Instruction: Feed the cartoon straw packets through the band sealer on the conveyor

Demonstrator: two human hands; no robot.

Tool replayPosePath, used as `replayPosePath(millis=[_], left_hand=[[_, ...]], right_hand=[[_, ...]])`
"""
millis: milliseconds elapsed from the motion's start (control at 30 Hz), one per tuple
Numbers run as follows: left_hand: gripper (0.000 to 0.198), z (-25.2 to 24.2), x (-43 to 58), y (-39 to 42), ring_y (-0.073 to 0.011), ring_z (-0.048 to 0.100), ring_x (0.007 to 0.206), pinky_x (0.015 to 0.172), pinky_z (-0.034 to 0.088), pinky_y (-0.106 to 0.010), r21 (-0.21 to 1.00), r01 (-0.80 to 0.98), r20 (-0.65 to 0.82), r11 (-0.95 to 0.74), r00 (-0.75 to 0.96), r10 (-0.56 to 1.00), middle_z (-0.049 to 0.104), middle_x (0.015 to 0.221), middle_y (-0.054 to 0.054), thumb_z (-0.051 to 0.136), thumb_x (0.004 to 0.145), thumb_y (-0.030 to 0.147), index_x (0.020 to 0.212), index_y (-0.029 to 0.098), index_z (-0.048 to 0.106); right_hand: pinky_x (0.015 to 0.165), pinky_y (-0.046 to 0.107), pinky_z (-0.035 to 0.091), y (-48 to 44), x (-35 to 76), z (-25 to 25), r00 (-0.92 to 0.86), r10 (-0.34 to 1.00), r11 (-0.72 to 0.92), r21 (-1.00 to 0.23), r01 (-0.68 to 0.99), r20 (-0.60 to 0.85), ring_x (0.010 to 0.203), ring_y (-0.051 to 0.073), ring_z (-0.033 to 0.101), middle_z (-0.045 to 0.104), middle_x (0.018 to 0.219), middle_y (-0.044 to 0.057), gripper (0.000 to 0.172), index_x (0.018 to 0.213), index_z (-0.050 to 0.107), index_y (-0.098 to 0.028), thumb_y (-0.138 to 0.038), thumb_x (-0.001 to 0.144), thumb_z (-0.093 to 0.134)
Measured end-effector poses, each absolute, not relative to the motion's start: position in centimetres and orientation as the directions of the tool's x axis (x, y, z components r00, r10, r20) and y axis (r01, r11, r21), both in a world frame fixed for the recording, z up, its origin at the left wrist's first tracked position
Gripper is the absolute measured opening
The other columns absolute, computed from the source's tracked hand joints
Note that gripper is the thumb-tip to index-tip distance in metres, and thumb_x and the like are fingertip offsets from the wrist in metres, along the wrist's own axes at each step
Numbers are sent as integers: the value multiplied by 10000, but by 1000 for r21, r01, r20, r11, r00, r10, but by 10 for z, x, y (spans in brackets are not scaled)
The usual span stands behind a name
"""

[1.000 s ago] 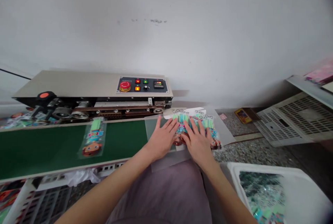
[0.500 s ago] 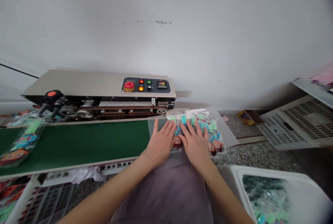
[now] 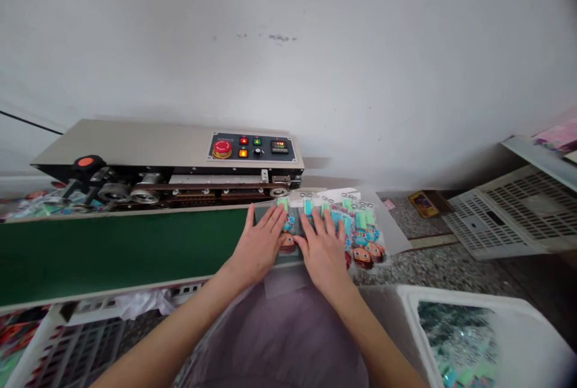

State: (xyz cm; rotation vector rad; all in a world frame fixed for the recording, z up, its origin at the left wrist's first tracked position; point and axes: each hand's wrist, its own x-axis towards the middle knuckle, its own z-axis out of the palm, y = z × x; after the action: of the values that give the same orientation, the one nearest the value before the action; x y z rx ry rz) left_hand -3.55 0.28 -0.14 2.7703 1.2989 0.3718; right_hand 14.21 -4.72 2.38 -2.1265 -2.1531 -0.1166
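My left hand (image 3: 259, 240) lies flat with its fingers spread, over the left side of a small packet (image 3: 287, 240) with a cartoon face at the right end of the green belt (image 3: 135, 249). My right hand (image 3: 325, 246) rests palm down, fingers apart, on more packets just right of it. Several clear packets (image 3: 364, 237) with green and blue parts overlap to the right on a translucent sheet (image 3: 394, 234). Behind the belt stands a sealing machine (image 3: 135, 141) with lit buttons and rollers. What lies under my palms is hidden.
A white bin (image 3: 518, 328) holding shiny packets stands at the lower right. Grey perforated crates (image 3: 500, 213) and a small yellow box (image 3: 422, 204) are at the right. Below the belt at left is a white crate (image 3: 45, 340); a wall (image 3: 288, 63) rises behind the machine.
Both hands have slid left, and the packet by my left hand now lies further left. The packet at the belt's left end has gone from view.
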Motion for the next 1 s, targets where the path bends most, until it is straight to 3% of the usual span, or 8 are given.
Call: replayPosePath(millis=[167, 367, 467, 633, 833, 1000], left_hand=[[474, 10, -52, 8, -313, 373, 1478, 1227, 57, -661, 129, 804, 249, -580, 540, 804, 422, 1581, -144, 318, 1055, 317, 1454, 152, 513], [432, 31, -26, -14, -301, 369, 1478, 1231, 110, -641, 167, 717, 255, -677, 632, 732, 475, 1550, -144, 388, 1047, 330, 1403, 144, 546], [425, 32, -15, -20, -291, 404, 1447, 1217, 215, -591, 208, 697, 238, -686, 644, 727, 509, 1527, -124, 392, 1048, 334, 1405, 150, 530], [376, 28, 3, -5, -292, 567, 1206, 1008, 462, -445, 299, 817, 188, -493, 456, 870, 604, 1395, -131, 454, 1024, 326, 1318, 127, 579], [386, 33, 35, 8, -347, 558, 1132, 923, 467, -483, 326, 880, 214, -344, 286, 934, 639, 1221, -178, 585, 959, 412, 1190, 108, 644], [119, 30, 49, 16, -337, 590, 1083, 914, 457, -465, 570, 794, 155, -213, 151, 976, 669, 1062, -169, 621, 903, 223, 967, 140, 679]], right_hand=[[1147, 624, 286, -35, 148, 41, -12, 990, 20, -60, 998, 142, 1440, 379, 378, 526, 1514, 93, 466, 1418, 575, -216, -440, 1044, 411], [1129, 594, 316, -30, 170, 45, -21, 986, 17, 27, 999, 164, 1422, 372, 400, 530, 1510, 97, 420, 1367, 620, -217, -408, 1032, 454], [1129, 577, 315, -41, 181, 32, -14, 979, -4, 89, 996, 204, 1421, 361, 397, 542, 1499, 100, 408, 1354, 630, -209, -385, 1023, 472], [1112, 596, 309, -54, 189, 23, 31, 986, -62, 188, 980, 164, 1439, 373, 364, 501, 1530, 126, 425, 1391, 600, -199, -352, 1016, 470], [1124, 601, 294, -32, 184, 41, 73, 989, -89, 123, 988, 128, 1441, 380, 363, 495, 1534, 132, 402, 1330, 641, -194, -363, 1002, 481], [1125, 598, 293, -25, 183, 34, 61, 991, -66, 38, 997, 119, 1438, 375, 369, 495, 1531, 142, 415, 1371, 606, -197, -320, 989, 499]])
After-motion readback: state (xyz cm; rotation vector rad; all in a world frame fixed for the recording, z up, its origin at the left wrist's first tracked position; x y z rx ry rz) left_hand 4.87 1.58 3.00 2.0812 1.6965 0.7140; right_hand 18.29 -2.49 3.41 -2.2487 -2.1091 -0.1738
